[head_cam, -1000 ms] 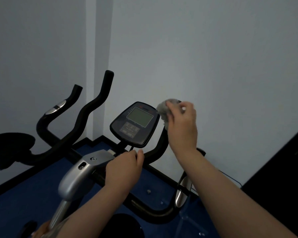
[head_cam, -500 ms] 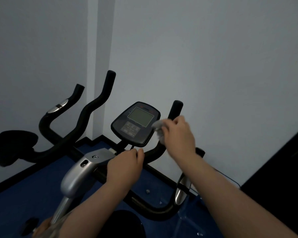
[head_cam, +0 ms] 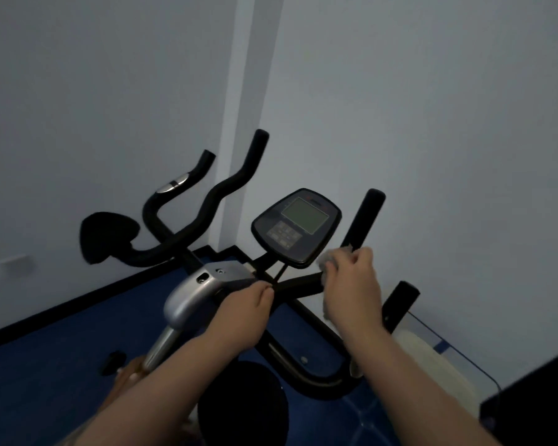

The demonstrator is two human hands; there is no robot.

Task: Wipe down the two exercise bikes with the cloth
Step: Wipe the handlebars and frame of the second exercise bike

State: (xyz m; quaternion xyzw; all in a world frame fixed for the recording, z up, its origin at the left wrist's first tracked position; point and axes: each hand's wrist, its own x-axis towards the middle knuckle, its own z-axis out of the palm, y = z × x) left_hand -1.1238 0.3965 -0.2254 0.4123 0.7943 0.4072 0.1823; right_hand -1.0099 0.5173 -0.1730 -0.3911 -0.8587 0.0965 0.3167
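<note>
The near exercise bike has a silver stem (head_cam: 187, 297), a dark console (head_cam: 298, 225) with a grey screen, and black handlebars. My right hand (head_cam: 351, 284) presses a grey cloth (head_cam: 327, 259) around the lower bend of the right handlebar (head_cam: 366, 217); most of the cloth is hidden under my fingers. My left hand (head_cam: 244, 312) grips the bar next to the silver stem, below the console. A second bike stands behind at the left, showing its black handlebars (head_cam: 207, 204) and black saddle (head_cam: 108, 235).
White walls meet in a corner close behind both bikes. The floor (head_cam: 62, 349) is blue with a black skirting edge. A black saddle (head_cam: 242, 410) sits just below my arms. A white bag-like shape (head_cam: 432, 358) and a dark object (head_cam: 535, 400) lie at the lower right.
My right hand has slid the cloth down the right handlebar, from its top end to the lower bend near the console. My left hand has kept its grip.
</note>
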